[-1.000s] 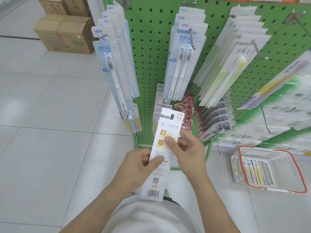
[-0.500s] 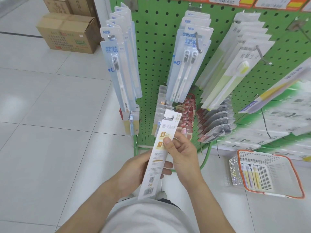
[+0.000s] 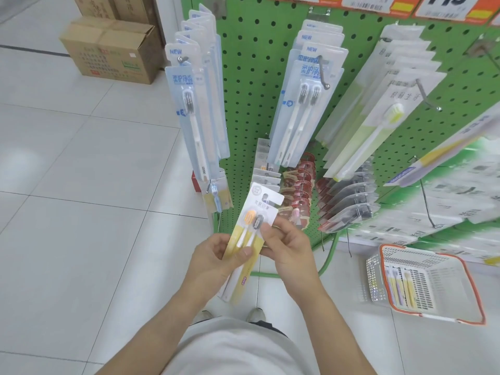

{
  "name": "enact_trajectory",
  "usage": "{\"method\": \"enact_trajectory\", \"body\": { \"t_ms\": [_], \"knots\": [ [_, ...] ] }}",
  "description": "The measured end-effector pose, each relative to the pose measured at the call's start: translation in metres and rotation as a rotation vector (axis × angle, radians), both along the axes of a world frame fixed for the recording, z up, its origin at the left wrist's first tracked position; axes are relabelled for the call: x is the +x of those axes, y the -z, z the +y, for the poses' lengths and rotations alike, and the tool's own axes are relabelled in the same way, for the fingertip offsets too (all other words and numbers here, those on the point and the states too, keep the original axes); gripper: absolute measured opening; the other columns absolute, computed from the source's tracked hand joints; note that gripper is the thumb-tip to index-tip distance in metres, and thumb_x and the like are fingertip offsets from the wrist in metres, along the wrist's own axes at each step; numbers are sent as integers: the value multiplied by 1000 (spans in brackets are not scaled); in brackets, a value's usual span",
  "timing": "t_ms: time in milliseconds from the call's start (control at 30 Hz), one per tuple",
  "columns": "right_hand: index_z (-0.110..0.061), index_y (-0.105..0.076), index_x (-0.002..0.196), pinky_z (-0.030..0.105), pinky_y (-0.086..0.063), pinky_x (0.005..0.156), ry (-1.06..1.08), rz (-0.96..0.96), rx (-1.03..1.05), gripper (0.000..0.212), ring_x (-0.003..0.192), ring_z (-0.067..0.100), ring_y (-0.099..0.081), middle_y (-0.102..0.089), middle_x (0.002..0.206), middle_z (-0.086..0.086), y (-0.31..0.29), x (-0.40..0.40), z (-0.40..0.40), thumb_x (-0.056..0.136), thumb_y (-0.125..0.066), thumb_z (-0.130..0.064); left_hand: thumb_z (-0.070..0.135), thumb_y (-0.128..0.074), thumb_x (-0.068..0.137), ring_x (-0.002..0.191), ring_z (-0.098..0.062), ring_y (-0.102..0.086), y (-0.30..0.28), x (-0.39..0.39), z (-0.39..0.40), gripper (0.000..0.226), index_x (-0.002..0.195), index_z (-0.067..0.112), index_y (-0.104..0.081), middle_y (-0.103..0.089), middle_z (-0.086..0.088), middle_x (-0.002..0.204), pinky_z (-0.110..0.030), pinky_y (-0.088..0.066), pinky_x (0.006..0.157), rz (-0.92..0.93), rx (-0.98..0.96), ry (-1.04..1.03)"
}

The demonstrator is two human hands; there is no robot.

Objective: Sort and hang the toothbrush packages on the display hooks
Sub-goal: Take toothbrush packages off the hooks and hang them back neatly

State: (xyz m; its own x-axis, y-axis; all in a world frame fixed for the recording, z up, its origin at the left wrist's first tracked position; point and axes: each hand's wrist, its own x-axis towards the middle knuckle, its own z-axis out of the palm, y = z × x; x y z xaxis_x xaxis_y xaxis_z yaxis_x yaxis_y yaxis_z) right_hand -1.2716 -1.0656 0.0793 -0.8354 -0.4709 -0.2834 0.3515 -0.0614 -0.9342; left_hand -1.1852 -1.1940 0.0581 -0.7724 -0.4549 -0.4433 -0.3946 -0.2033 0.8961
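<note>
Just below the green pegboard (image 3: 251,85), both the left hand (image 3: 216,259) and right hand (image 3: 288,246) grip one toothbrush package (image 3: 250,231), front side up.

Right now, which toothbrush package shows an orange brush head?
The yellow twin-pack held in both hands; the hanging packs show grey or yellow-white heads.

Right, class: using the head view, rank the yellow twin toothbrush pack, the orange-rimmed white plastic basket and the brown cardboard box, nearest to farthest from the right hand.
1. Yellow twin toothbrush pack: gripped by the right hand, also held by the left.
2. Orange-rimmed white plastic basket: floor, right.
3. Brown cardboard box: floor, far upper left.
</note>
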Motion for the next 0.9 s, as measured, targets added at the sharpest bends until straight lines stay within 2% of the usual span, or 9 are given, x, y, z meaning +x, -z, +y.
{"method": "enact_trajectory", "body": {
  "t_ms": [100,367,467,600,700,733,800,867,900],
  "knots": [
    [-3,-69,112,44,-62,79,33,15,29,20,92,39,-73,-76,102,20,11,-3,-3,104,-53,-12,14,-79,85,76,-6,-71,4,-2,-1,18,101,10,-71,-78,-3,89,-12,-52,67,17,-56,65],
    [-3,-70,103,37,-62,69,87,-63,131,24,82,31,-72,-76,96,17,22,-27,-7,106,-50,-17,12,-66,96,90,-16,-74,13,-13,-6,18,113,17,-68,-78,1,100,-15,-53,77,22,-57,132],
    [-6,-70,97,36,-62,67,61,-70,167,24,80,32,-71,-75,94,22,24,-34,-9,106,-50,-17,11,-63,98,92,-17,-73,17,-14,-6,18,114,17,-68,-78,0,101,-21,-54,84,12,-66,147],
    [-6,-70,99,39,-62,70,36,-76,203,25,82,31,-72,-74,100,23,30,-38,-10,106,-50,-18,13,-59,100,96,-16,-73,21,-16,-10,18,113,21,-70,-78,1,104,-32,-53,93,-14,-50,148],
    [-11,-72,94,50,-61,76,45,-59,235,26,82,32,-69,-73,100,25,35,-42,-12,106,-51,-20,12,-58,101,98,-14,-72,23,-18,-11,21,115,22,-70,-77,2,106,-38,-54,99,-23,-61,168],
    [-14,-72,91,57,-59,80,49,-36,253,27,82,34,-68,-71,100,28,37,-43,-13,105,-52,-23,11,-59,100,98,-11,-72,23,-19,-11,22,118,21,-68,-77,2,107,-38,-54,99,-18,-75,171],
    [-18,-71,88,64,-54,85,31,47,307,28,81,39,-63,-66,99,31,44,-45,-14,101,-53,-35,10,-59,100,96,-2,-69,21,-22,-9,29,126,21,-63,-73,7,111,-27,-54,97,6,-131,173],
    [-15,-66,86,57,-56,83,9,105,367,33,75,31,-58,-63,85,27,51,-49,-14,97,-52,-43,11,-59,100,102,6,-64,17,-31,-9,37,135,22,-56,-67,16,122,-18,-51,95,63,-207,162],
    [-14,-63,82,48,-56,76,8,128,401,33,69,22,-55,-59,75,19,49,-51,-15,99,-52,-40,15,-59,100,108,8,-61,16,-37,-9,40,138,24,-53,-63,19,128,-18,-48,99,97,-246,153]
  ]
}}
